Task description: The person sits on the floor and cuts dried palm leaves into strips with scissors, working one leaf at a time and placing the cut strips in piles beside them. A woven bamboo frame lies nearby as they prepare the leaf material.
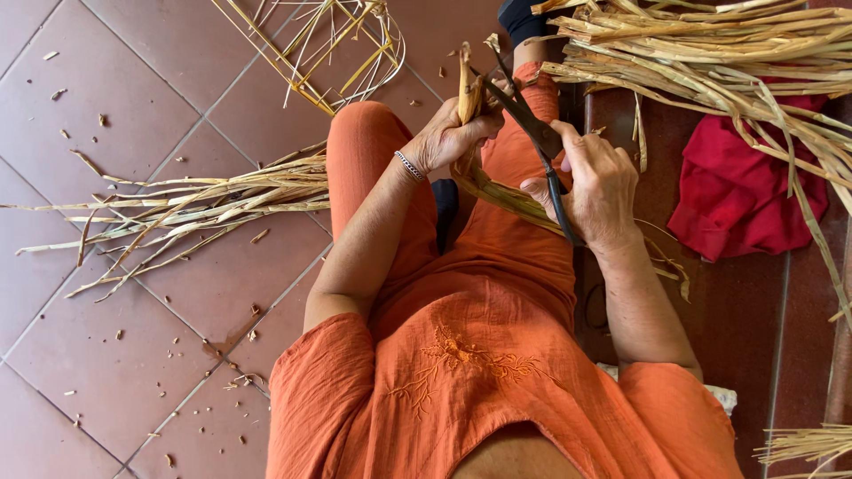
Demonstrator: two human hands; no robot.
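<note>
Gripping a dried leaf strip above the lap, the left hand pinches it tight, while the right hand, fingers curled through the handles, works dark scissors just beside it; the blades sit close enough that a slip could nick the left thumb.

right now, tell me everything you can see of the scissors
The scissors are dark metal, with long slim blades and black handles. They are held in the right hand, fingers through the handles, blades pointing up and to the left. The blades are slightly parted, their tips at the end of a dried straw strip that the left hand pinches upright. They sit above the lap of the person in orange clothes; the lower handle loop is partly hidden by the hand.
</note>
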